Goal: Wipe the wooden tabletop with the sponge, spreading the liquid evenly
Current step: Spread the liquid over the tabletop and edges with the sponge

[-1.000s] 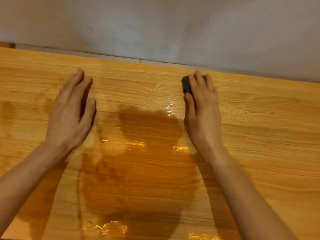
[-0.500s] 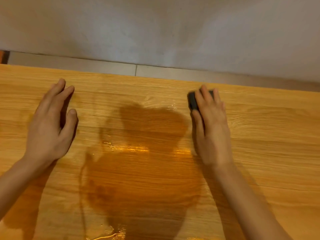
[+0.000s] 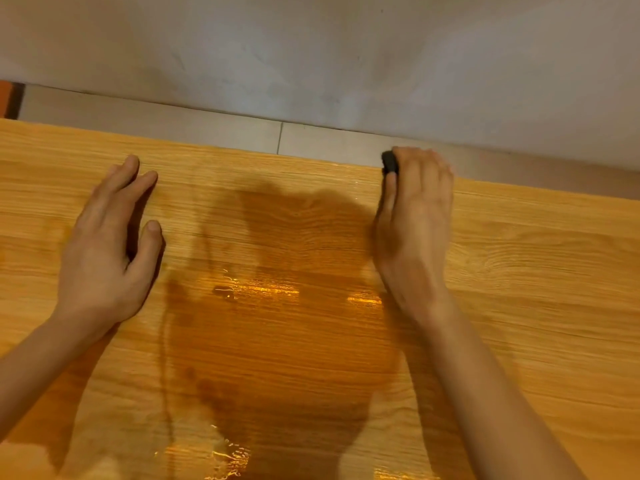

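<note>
Both hands lie on the tabletop point(image 3: 519, 271). At about 9 o'clock from the wet patch point(image 3: 277, 323), the left hand point(image 3: 104, 251) rests flat, palm down, fingers straight and pointing toward 1 o'clock, thumb spread apart from them toward the patch. It holds nothing.

At about 1 o'clock from the patch, the right hand point(image 3: 414, 230) covers the sponge point(image 3: 390, 162) at the table's far edge. Its fingers are curled down over the sponge and the thumb lies along the sponge's near-left side, so the hand grips it and presses it onto the wood. Only a small dark corner of the sponge shows past the index finger; the rest is hidden under the hand. Whether the sponge reaches over the edge cannot be told.

Between the two forearms the patch darkens the wood, running from near the far edge down to 6 o'clock at the near edge of the view. Bright glints sit on it at the middle and at 6 o'clock. Wood to the right of the right arm looks paler and dry.

Beyond the far edge, at 12 o'clock, runs a pale tiled strip point(image 3: 207, 129), and above it a grey wall point(image 3: 311, 57).
</note>
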The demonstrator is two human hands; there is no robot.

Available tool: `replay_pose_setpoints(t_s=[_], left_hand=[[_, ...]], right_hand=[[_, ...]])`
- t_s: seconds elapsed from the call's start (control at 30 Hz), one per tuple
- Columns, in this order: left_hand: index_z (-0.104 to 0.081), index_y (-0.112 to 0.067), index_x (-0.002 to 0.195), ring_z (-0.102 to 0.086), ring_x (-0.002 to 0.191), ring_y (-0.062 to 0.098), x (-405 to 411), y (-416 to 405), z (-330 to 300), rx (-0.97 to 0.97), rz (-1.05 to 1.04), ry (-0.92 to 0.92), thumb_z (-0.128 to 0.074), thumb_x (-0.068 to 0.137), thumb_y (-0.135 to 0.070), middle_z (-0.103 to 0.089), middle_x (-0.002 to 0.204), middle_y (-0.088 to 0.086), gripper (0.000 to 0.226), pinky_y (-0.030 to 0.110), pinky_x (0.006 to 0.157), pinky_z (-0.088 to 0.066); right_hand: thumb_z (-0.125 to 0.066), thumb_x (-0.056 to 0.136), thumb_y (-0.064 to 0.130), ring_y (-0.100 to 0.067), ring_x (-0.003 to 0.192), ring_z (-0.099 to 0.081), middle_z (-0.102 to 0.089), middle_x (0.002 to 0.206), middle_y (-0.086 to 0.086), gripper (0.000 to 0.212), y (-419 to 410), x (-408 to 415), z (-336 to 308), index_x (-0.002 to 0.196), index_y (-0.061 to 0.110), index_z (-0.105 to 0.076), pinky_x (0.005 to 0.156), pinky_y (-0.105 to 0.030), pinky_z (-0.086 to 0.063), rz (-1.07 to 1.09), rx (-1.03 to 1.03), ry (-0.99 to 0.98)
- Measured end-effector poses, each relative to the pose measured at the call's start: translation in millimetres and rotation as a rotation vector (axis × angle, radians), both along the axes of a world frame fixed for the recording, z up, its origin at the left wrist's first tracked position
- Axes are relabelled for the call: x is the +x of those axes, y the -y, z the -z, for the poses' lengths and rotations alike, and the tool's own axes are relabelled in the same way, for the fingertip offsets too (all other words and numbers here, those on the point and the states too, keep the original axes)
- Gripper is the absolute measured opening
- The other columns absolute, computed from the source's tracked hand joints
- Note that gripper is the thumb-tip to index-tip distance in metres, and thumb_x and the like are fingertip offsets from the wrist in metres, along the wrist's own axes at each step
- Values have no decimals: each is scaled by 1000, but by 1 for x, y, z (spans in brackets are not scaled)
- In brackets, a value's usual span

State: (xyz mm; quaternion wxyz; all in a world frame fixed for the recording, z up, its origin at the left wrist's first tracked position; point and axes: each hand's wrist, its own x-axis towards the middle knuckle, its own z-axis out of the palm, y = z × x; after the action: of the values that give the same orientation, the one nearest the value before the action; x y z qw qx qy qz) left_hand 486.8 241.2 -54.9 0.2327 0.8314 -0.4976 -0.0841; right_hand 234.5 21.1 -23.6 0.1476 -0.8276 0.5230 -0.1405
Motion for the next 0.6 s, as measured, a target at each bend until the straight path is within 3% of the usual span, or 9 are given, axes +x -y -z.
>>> replay_pose_setpoints(t_s=[0.13, 0.23, 0.3, 0.4, 0.6], left_hand=[[-38, -17, 155, -22, 155, 17, -7, 3, -11, 31, -19, -61, -39, 102, -32, -28, 166, -2, 55, 50, 125, -23], [-39, -14, 154, -23, 155, 19, -9, 4, -16, 30, -13, -57, -39, 102, -32, -29, 166, 2, 55, 46, 125, -23], [-38, -15, 155, -22, 155, 18, -9, 4, -14, 32, -13, -59, -38, 103, -33, -28, 166, 1, 55, 44, 125, -22], [-37, -16, 155, -22, 155, 19, -8, 3, -10, 17, -20, -44, -40, 102, -30, -29, 166, 2, 55, 50, 124, -24], [-42, -6, 151, -26, 154, 25, -8, 5, -7, -39, -1, -57, -41, 103, -26, -33, 164, 9, 53, 57, 121, -28]], right_hand=[[-47, 100, 19, -20, 108, -56, -64, 116, -3, 26, -20, 62, 6, 123, 15, -59, 98, -30, -42, -118, -118, -54], [-42, 101, 23, -23, 102, -54, -61, 116, -5, 29, -5, 38, 0, 125, 14, -54, 86, -31, -40, -259, -41, -21], [-37, 102, 27, -28, 98, -52, -57, 114, -10, 30, 15, 2, -5, 122, 11, -53, 82, -35, -38, -181, -2, 1], [-34, 104, 26, -33, 98, -51, -56, 110, -16, 29, 31, -29, -15, 114, 9, -55, 85, -39, -37, -43, 4, -48], [-30, 104, 29, -31, 102, -51, -59, 112, -11, 34, 6, 48, -13, 114, 10, -56, 90, -40, -38, -144, 91, -113]])
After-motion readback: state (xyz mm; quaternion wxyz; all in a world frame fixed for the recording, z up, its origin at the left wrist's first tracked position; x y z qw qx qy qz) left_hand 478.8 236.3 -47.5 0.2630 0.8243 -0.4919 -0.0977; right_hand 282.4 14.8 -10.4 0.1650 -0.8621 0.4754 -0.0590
